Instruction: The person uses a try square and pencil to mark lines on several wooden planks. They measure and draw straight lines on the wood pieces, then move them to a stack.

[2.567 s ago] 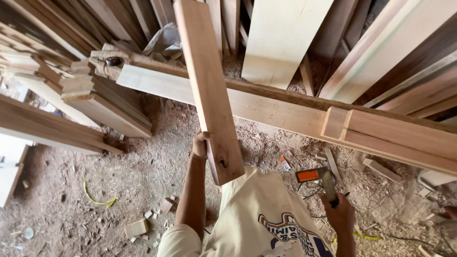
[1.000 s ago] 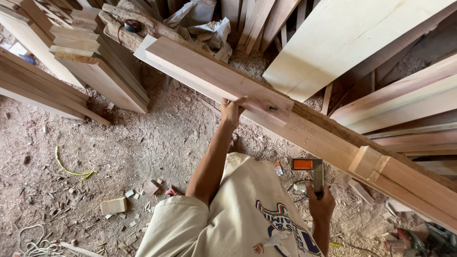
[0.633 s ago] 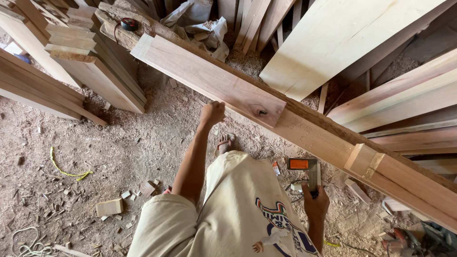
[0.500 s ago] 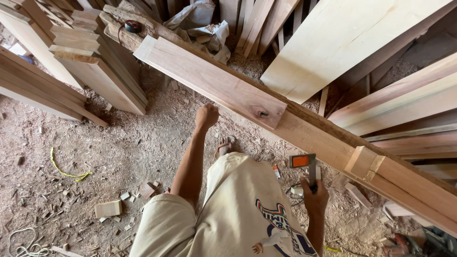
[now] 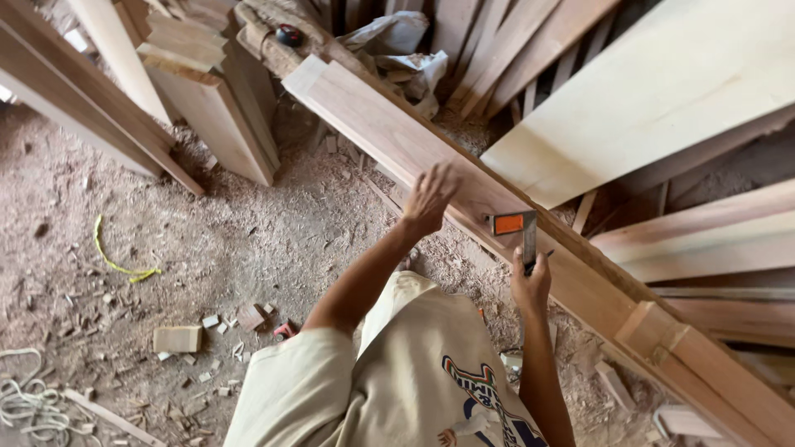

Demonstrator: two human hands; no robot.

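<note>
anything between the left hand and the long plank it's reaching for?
Nothing visible. The left hand hovers with fingers spread at the near edge of the long plank, the gap between them open. The right hand holds a try square further along.

The long reddish wooden beam (image 5: 397,136) runs out of view at the lower right edge. The right hand (image 5: 530,285) covers the lower end of the orange-handled metal try square (image 5: 520,232); its grip on a dark pencil tip is too small to tell. The pale wide plank (image 5: 662,91) is cut off at the top right. The coiled whitish rope (image 5: 25,406) is cropped at the left edge.
</note>
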